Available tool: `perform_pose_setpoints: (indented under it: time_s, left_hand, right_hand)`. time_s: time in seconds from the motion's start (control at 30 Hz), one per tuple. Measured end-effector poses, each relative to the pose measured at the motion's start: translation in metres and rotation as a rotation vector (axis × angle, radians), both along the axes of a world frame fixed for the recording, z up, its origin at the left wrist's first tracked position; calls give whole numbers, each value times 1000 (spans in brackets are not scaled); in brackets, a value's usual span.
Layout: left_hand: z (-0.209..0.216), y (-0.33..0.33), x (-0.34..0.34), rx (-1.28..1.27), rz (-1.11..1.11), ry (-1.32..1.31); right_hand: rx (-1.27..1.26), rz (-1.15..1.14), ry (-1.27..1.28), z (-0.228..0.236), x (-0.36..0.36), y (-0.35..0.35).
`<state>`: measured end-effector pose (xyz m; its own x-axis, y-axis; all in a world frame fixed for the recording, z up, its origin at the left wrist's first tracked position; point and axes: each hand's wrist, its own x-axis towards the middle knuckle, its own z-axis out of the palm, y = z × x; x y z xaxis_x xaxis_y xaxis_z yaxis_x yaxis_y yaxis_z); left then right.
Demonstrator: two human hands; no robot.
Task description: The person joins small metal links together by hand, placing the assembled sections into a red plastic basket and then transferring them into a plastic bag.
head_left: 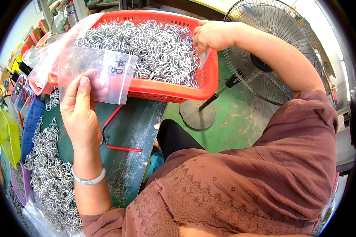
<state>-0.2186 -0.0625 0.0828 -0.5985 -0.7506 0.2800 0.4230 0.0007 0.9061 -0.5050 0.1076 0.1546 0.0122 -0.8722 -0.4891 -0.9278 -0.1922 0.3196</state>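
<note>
– Green floor [229,134], big fan [265,49] over on the right, dark green table [140,124] on the left, rings everywhere. Anyone else catch that bench?

– Yep, I was right there. Red basket [211,75] sat at the far side, loaded with silvery metal rings [150,47], and it seemed to poke out past the table's right edge. What were the hands up to?

– Left hand [81,112] had a clear zip bag [111,83] pinched in front of the basket, thumb on the near face, fingers showing through from behind. Bag looked flat, zip edge to the right. Right hand [213,35] was at the basket's far right corner, fingers bent down by the rim next to some clear plastic. Couldn't tell if it gripped anything.

– Any tips?

– IMO that left pinch was decent: light, away from the zip edge, so the bag shouldn't crumple. For the right, I'd go fingertips only, no raking. Those rings looked like they'd snag each other, and I'd go easy leaning on that overhanging corner.

– And the red-handled pliers [124,149]?

– Lying on the table, nearer than the basket, right of the loose ring pile [53,177]. Nobody was touching them.
</note>
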Motion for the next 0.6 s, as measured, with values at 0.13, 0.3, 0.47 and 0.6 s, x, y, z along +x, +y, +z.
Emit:
perform_pose_setpoints:
  time_s: [0.13,0.3,0.47,0.6]
  left_hand:
    - [0,1,0,3,-3,-1]
    - [-3,2,-1,3,-11,-3]
    - [-3,1,1,3,6,-6]
    - [-4,1,1,3,11,-7]
  right_hand:
    - [13,-24,36,-2,1,-2]
    - [74,-101,-35,-8,-2,0]
    - [149,-213,-22,-11,2,1]
    - [139,-288,73,11,16,-1]
